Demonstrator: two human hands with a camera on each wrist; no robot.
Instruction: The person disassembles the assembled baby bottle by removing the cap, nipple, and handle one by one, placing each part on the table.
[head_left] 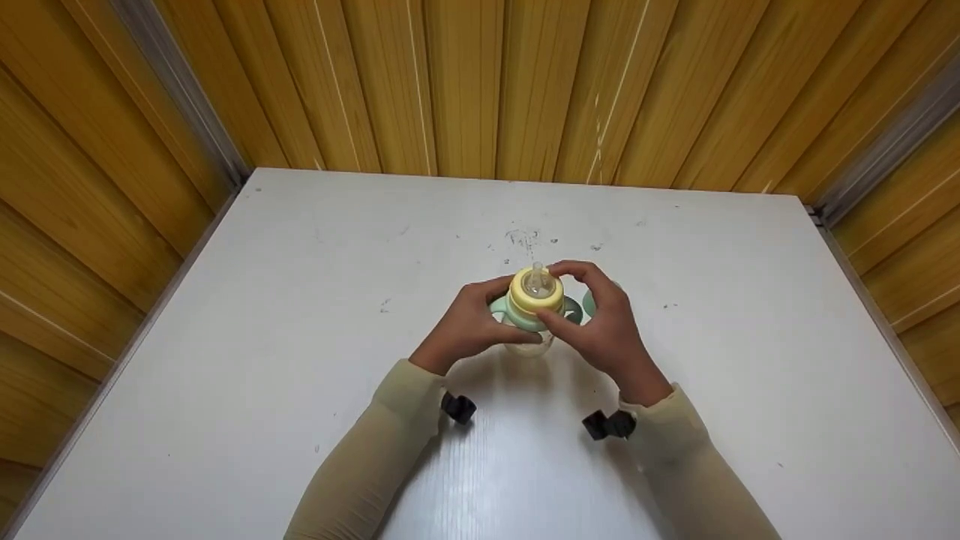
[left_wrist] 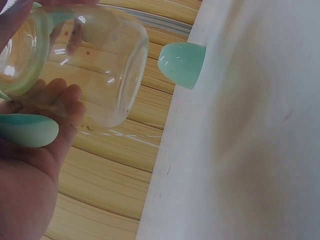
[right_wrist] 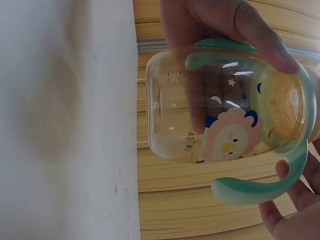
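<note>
A clear baby bottle (head_left: 529,349) with a yellow collar (head_left: 538,304), a clear teat (head_left: 538,279) and mint-green handles (right_wrist: 250,192) is held up off the tabletop, teat upward. My left hand (head_left: 474,319) grips it from the left, the thumb across the front of the body and the fingers around the far side. From the right, my right hand (head_left: 604,322) holds the yellow collar between thumb and fingers. A printed animal (right_wrist: 232,137) shows on the bottle wall in the right wrist view. Behind my right hand, a mint-green cap (left_wrist: 184,64) stands on the table.
The white table (head_left: 300,300) has small dark scuffs near its middle. Wood-patterned panels (head_left: 465,90) rise behind it and at both sides, with grey metal posts (head_left: 191,90) in the corners. Small black devices (head_left: 459,408) sit at both wrists.
</note>
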